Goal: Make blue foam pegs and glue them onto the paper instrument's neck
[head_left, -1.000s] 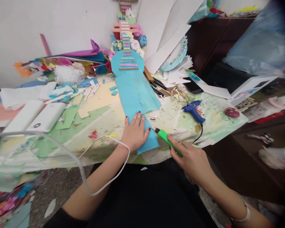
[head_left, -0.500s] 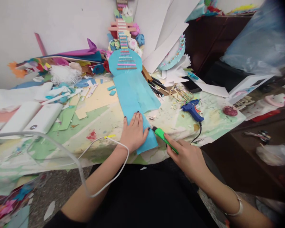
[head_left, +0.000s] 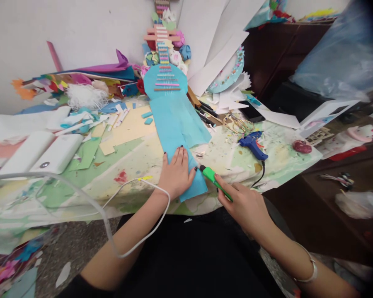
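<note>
My left hand (head_left: 176,173) lies flat, fingers stretched out, on the near end of a long blue felt strip (head_left: 178,128) on the table. My right hand (head_left: 244,206) grips a green pen-like tool (head_left: 215,182) whose dark tip touches the strip's right edge beside my left thumb. A white cable (head_left: 133,244) loops round my left wrist. The strip runs up to a blue paper guitar (head_left: 164,76) with coloured bars that leans on the wall.
A blue glue gun (head_left: 252,145) and gold scissors (head_left: 240,123) lie right of the strip. White boxes (head_left: 45,154) sit at left among paper scraps. White sheets (head_left: 219,49) lean at the back. A dark cabinet (head_left: 301,99) stands to the right.
The tool's tip has crept slightly left along the felt edge toward my left thumb. My left hand has stayed flat on the strip.
</note>
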`<action>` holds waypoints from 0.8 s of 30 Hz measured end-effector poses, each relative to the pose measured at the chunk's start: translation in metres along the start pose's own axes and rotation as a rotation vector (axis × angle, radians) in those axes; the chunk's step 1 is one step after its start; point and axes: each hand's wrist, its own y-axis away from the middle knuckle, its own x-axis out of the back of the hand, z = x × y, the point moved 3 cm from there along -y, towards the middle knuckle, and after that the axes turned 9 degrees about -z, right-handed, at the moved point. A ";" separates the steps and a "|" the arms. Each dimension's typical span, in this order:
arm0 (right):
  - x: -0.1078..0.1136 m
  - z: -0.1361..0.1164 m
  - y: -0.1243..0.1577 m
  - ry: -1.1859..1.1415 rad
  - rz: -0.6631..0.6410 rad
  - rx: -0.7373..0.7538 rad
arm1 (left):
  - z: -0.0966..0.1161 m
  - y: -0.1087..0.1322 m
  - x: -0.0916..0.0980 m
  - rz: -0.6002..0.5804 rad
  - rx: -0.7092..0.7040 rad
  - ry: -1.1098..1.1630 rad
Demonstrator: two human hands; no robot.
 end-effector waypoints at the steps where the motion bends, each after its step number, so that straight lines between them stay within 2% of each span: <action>1: 0.001 -0.002 -0.001 0.003 0.006 0.000 | 0.000 0.000 0.000 -0.002 0.000 0.001; 5: 0.002 0.001 -0.002 0.002 -0.001 -0.006 | 0.000 0.000 0.001 -0.006 0.000 0.009; 16: 0.000 0.032 -0.005 -0.090 -0.014 0.069 | 0.000 0.000 0.001 0.014 -0.020 0.024; 24: 0.000 0.037 -0.002 -0.156 -0.036 0.092 | 0.000 0.000 0.002 0.013 -0.016 0.048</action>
